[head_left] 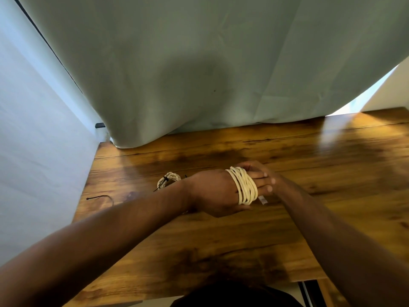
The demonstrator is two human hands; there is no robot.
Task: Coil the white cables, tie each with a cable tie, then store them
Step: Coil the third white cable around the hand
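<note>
Encircling the left hand's [214, 191] straight, pressed-together fingers [263, 181], white cable coil [245, 187] above wooden table [221, 240], right hand [269, 173] just behind, its grip unclear, tied cable bundle [168, 179] and loose black cable tie [99, 197] lying leftward

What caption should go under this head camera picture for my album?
White cable wound round the left hand, right hand close behind, over a wooden table.

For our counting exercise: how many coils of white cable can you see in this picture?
2. One coil is wound round the left hand; a tied coil lies on the table beyond that wrist. More may be hidden.
</note>
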